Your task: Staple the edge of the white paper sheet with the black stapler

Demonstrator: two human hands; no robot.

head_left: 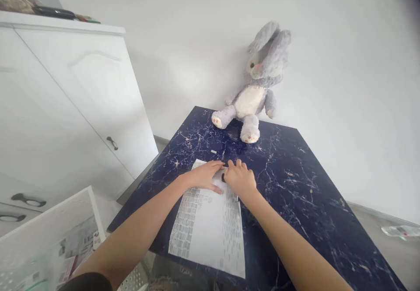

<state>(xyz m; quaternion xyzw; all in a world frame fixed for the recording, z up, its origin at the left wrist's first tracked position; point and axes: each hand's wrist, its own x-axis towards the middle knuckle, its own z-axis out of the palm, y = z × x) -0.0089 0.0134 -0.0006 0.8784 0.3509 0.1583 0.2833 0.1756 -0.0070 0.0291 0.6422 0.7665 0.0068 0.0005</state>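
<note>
A white sheet of paper (210, 229) with rows of dark marks along both sides lies on the dark blue marbled table (285, 173). My left hand (206, 176) rests across the upper part of the sheet, fingers spread. Beside it, at the sheet's upper right, my right hand (240, 178) is curled round a small black thing (223, 177), of which only a bit shows; what it is cannot be made out. A small whitish piece (213, 152) lies on the table just beyond the paper.
A grey plush rabbit (251, 100) sits at the table's far edge against the wall. White cabinets (78, 94) stand at the left. Below them is a white bin (93, 208) with papers inside. A clear plastic item (400, 231) lies on the floor at the right.
</note>
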